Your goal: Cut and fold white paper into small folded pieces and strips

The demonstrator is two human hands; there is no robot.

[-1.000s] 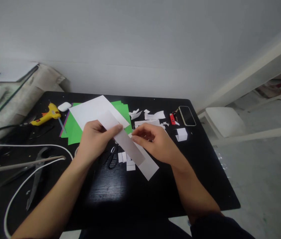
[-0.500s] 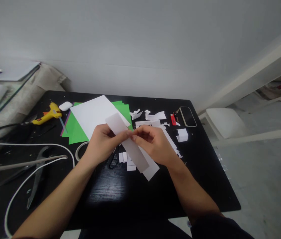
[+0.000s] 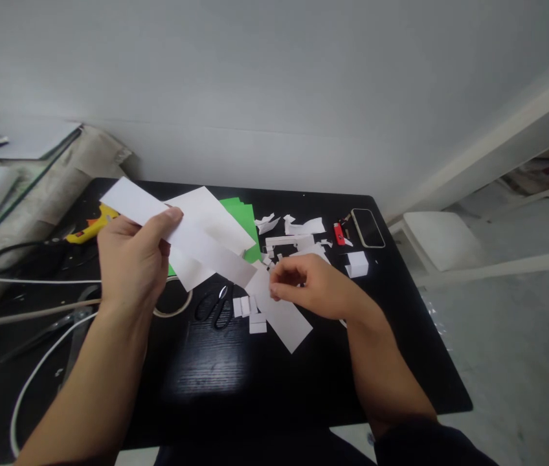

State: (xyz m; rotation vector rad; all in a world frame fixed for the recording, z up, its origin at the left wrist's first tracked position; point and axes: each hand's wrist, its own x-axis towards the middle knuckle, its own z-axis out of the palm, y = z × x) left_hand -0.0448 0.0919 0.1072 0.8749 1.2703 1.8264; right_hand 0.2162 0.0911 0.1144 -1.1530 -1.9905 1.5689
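My left hand (image 3: 133, 252) is raised at the left and grips a white paper strip (image 3: 197, 239) between thumb and fingers. The strip slants down to the right across a large white sheet (image 3: 216, 213). My right hand (image 3: 308, 281) is curled, its thumb and index tips pressed together. Whether anything tiny is between them I cannot make out. Under and beside it a second white paper strip (image 3: 287, 323) lies on the black table. Small white paper pieces (image 3: 257, 322) lie left of that strip, next to black-handled scissors (image 3: 221, 307).
Green sheets (image 3: 245, 220) lie beneath the white sheet. A yellow glue gun (image 3: 85, 233) and cables (image 3: 41, 372) are at the left. Paper scraps (image 3: 306, 225), a red lighter (image 3: 338, 233), a phone (image 3: 368, 228) and a folded white paper piece (image 3: 357, 264) are at the right.
My left hand has moved left and up with the paper strip, swinging it flatter. My right hand has come off that strip and shifted slightly right. The scissors now show.
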